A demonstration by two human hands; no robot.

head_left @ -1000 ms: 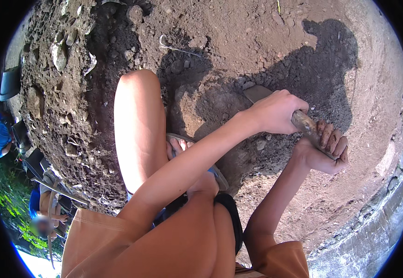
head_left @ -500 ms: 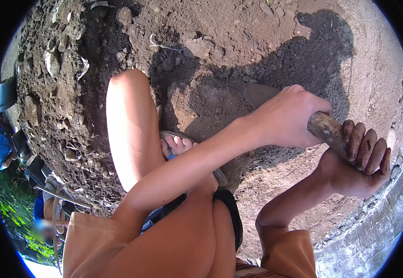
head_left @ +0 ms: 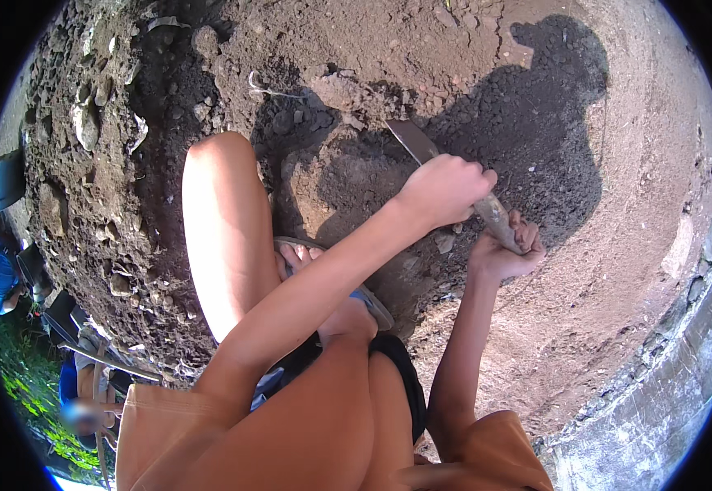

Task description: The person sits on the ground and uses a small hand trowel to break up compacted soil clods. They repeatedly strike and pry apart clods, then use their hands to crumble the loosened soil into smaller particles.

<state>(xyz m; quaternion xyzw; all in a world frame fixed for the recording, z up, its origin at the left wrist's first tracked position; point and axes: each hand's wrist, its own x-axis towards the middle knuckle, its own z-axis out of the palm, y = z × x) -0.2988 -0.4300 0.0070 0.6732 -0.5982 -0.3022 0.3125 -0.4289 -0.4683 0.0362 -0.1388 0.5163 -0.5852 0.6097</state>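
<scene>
With both hands I hold a digging tool that has a wooden handle (head_left: 495, 216) and a flat metal blade (head_left: 412, 140). My left hand (head_left: 450, 188) is closed round it close to the blade. Farther down, at the handle's end, my right hand (head_left: 510, 250) is wrapped round the wood, its fingers dirty with soil. The blade points up and left, its tip at the loose dark soil (head_left: 364, 164); whether it touches the soil I cannot tell. My sandalled foot (head_left: 299, 255) rests just left of the dug ground.
A stony earth bank (head_left: 94, 204) rises on the left. A pale concrete wall (head_left: 642, 425) curves along the lower right. At the far left are other people, one in a blue shirt (head_left: 0, 274), near dark containers (head_left: 7, 180). A white string (head_left: 270, 88) lies on the soil.
Both hands have moved left with the tool, the right one farthest. The blade has gone up and left, and more of it shows. My right fingers have closed more tightly on the handle.
</scene>
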